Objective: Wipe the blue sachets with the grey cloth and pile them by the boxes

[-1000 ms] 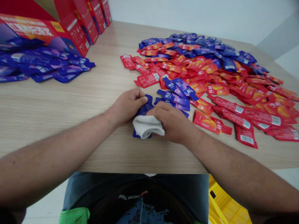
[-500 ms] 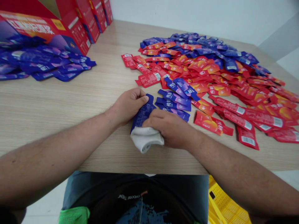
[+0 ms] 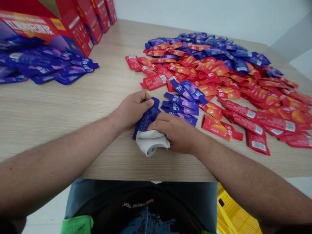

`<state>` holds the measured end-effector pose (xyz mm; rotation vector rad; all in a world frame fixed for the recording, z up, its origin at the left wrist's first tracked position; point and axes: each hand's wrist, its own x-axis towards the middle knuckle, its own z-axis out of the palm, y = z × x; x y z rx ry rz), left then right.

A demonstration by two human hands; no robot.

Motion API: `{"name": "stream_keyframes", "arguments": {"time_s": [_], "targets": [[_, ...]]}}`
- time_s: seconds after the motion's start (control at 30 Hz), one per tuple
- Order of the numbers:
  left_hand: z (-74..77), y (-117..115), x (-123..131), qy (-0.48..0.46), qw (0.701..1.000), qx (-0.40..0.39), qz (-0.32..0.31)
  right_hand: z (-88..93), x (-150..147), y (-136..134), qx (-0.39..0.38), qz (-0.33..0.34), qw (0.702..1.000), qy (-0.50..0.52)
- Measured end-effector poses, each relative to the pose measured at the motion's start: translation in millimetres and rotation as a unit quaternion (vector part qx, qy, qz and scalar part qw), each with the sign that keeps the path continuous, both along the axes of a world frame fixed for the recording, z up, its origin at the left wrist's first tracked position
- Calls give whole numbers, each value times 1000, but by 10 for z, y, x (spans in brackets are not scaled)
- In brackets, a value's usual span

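While the left hand (image 3: 133, 110) pinches the pouch (image 3: 148, 118), the cloth (image 3: 152, 142) sits nearer six o'clock than a second ago;
the right hand (image 3: 177, 134) is closed round it; wiping seems near the pouch's bottom.

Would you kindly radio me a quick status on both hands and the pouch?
Left hand holding blue pouch. Right hand holding white cloth over it. Loose blue pouches close alongside.
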<state>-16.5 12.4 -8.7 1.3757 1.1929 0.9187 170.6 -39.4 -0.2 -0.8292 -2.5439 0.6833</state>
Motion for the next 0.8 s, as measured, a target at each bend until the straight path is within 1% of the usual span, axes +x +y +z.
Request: {"name": "stream_keyframes", "arguments": {"time_s": [0.03, 0.1, 0.17, 0.2, 0.23, 0.3, 0.33, 0.37, 0.4, 0.43, 0.53, 0.6, 0.67, 0.73, 0.8], "targets": [[4, -1, 3, -17, 1000, -6, 1, 18, 15, 1, -5, 1, 1000, 6], [20, -2, 14, -67, 997, -27, 2, 42, 73, 39, -14, -26, 998, 49], [49, -2, 24, -127, 991, -46, 6, 51, 140, 100, -55, -88, 985, 135], [67, -2, 25, -153, 987, -52, 7, 53, 166, 130, -97, -127, 968, 192], [86, -2, 22, -172, 984, -56, 8, 54, 182, 156, -152, -163, 941, 254], [127, -4, 9, -191, 980, -58, 7, 55, 187, 193, -271, -206, 867, 365], [146, -7, 1, -194, 979, -59, 6, 54, 178, 203, -322, -208, 830, 405], [165, -10, -7, -199, 978, -59, 5, 52, 164, 207, -365, -203, 799, 432], [183, -15, -14, -209, 976, -59, 2, 45, 146, 206, -403, -194, 777, 444], [200, -22, -18, -226, 972, -61, -4, 35, 126, 200, -440, -180, 761, 442], [248, -53, -20, -293, 951, -84, -40, -11, 58, 151, -537, -119, 729, 408], [274, -80, -16, -302, 946, -104, -53, -43, 10, 105, -572, -78, 713, 398], [286, -103, -12, -280, 952, -108, -52, -68, -32, 63, -581, -48, 708, 398], [280, -117, -10, -263, 958, -101, -49, -86, -62, 33, -585, -31, 707, 396], [262, -123, -5, -268, 958, -90, -54, -103, -79, 19, -592, -26, 700, 399]]}}
